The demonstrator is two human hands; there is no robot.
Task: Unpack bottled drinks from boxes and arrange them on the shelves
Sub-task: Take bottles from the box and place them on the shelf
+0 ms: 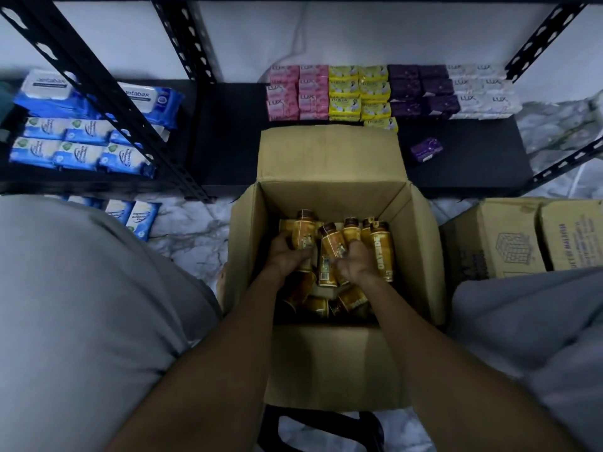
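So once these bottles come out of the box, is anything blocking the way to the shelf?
Only the box's raised far flap, which stands between the bottles and the shelf. Bare shelf space lies left of it.

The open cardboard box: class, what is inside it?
Inside the open cardboard box lie golden bottles. The left hand and right hand grip some. Lower layers and the box floor are covered.

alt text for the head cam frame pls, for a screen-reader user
Both hands reach into an open cardboard box on the floor, the left hand and right hand each gripping golden bottles. Beyond it, a low black shelf holds stacked soap bars.
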